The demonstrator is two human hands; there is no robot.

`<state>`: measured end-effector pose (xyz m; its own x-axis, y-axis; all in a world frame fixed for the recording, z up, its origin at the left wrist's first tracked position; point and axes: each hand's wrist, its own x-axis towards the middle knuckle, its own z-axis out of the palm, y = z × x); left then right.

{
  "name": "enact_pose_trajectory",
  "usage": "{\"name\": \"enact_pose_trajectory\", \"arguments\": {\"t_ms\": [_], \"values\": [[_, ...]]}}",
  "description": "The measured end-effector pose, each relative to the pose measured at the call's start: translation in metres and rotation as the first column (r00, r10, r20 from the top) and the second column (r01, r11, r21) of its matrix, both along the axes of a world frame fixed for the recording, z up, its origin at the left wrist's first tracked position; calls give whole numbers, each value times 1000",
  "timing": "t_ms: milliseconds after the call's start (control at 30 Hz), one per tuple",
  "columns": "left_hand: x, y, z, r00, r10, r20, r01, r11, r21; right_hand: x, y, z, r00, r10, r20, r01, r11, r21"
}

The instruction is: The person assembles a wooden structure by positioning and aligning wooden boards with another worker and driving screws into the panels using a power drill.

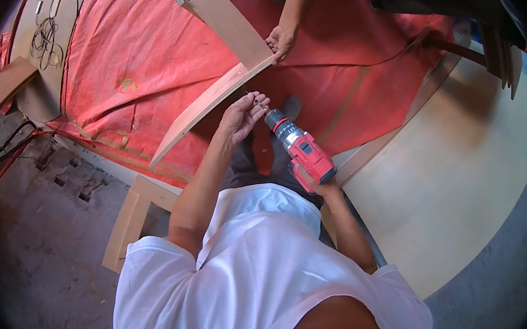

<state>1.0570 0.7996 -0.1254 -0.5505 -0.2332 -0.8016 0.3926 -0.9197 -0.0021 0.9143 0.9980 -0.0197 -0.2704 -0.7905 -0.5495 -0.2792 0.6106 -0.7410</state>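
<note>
In the middle of the frame, left to right: the curved wooden board (pixel 207 103) slanted over red sheeting (pixel 139 56). The left hand (pixel 243 118) was half curled at the drill's tip; whether it pinched a screw could not be told. Above, a co-worker's hand (pixel 283 41) touched the board's upper end. The red drill (pixel 307 154) pointed up-left, the right hand (pixel 321 183) closed around its handle. The step looked like readying the bit; the next move seemed to call for steady alignment.

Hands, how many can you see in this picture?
3: the wearer's right hand grips the red cordless drill, the left hand is at its front end, and a co-worker's hand is at the end of the wooden plank. Others may be hidden.
</note>
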Motion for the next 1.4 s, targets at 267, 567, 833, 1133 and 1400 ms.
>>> {"name": "enact_pose_trajectory", "arguments": {"t_ms": [267, 567, 833, 1133, 1400], "values": [[-8, 17, -6, 991, -101, 92, 111, 988, -106, 11, 25, -22, 998, -31, -46, 25, 992, -121], [-27, 65, -57, 991, 0, 131, 19, 989, -148, -7, 48, -69, 988, -6, -157, -53, 929, -365], [-32, 116, -111, 977, 195, 86, -173, 960, -221, -2, 105, -124, 999, -26, 36, 31, 987, -155], [-58, 127, -162, 972, 237, -8, -234, 953, -191, -2, 115, -181, 953, -218, 209, 243, 965, -103], [-95, 85, -183, 992, 106, -73, -127, 881, -455, -26, 80, -254, 929, -221, 298, 300, 920, -254]]}}
